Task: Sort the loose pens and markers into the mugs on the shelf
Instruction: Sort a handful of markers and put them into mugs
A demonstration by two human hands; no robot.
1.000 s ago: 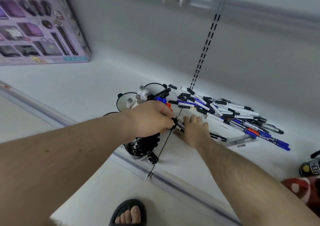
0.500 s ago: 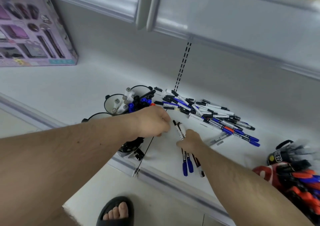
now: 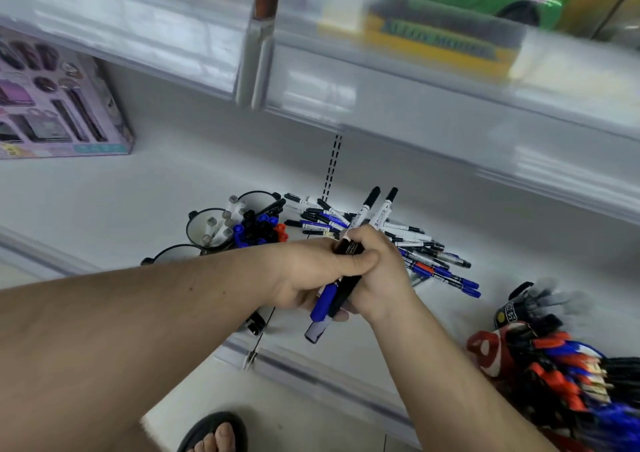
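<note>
Both hands clasp one bundle of markers above the white shelf. My left hand wraps the bundle with its thumb across the front. My right hand grips it from the right side. Black caps stick out above the hands, blue and black ends below. Behind the hands lies a loose pile of pens with black, blue and red caps. To the left stand black mugs, one holding grey-capped markers, another packed with black, blue and red caps. My left forearm hides part of the nearest mugs.
An upper shelf edge hangs close above. A purple boxed set stands at the far left. A red mug crammed with pens sits at the right. The shelf's front rail runs below, and a sandalled foot shows on the floor.
My hands have lifted off the shelf with the markers gathered upright into one bundle held by both. The view has tilted upward, revealing the upper shelf.
</note>
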